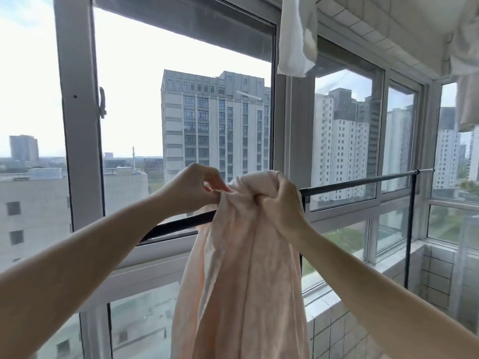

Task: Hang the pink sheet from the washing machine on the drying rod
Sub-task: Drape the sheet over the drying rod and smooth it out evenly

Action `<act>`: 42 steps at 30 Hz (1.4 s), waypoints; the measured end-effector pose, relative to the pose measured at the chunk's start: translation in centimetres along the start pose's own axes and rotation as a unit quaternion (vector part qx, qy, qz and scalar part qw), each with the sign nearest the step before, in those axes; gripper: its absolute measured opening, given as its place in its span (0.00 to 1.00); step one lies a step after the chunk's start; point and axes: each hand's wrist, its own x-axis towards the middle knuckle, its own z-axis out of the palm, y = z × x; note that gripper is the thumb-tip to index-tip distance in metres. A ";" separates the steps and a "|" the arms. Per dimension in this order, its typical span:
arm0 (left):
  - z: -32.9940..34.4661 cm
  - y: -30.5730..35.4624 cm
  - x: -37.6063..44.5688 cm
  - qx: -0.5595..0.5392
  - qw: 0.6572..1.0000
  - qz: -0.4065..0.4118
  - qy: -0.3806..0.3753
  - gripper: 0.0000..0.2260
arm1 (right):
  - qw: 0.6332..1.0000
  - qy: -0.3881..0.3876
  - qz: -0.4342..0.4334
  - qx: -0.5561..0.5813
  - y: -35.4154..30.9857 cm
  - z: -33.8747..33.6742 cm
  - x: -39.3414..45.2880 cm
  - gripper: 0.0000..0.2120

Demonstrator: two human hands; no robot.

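The pink sheet (243, 275) hangs bunched in a long fold down the middle of the view, its top held just above the black drying rod (363, 180). The rod runs from lower left to upper right in front of the window, and its middle stretch is hidden behind the sheet. My left hand (199, 186) pinches the sheet's top edge on the left side. My right hand (281, 200) grips a thick bunch of the cloth at the top right. The sheet's lower end runs out of the frame.
Large windows (181, 112) with grey frames stand right behind the rod. The rod's black upright (409, 229) stands at the right near a tiled low wall (438, 275). White laundry (298, 35) hangs overhead at the upper right.
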 end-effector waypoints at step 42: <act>-1.5 -2.2 7.4 0.064 0.984 0.108 -0.127 0.11 | 0.964 -0.021 -0.042 -0.263 -5.5 1.1 0.9 0.12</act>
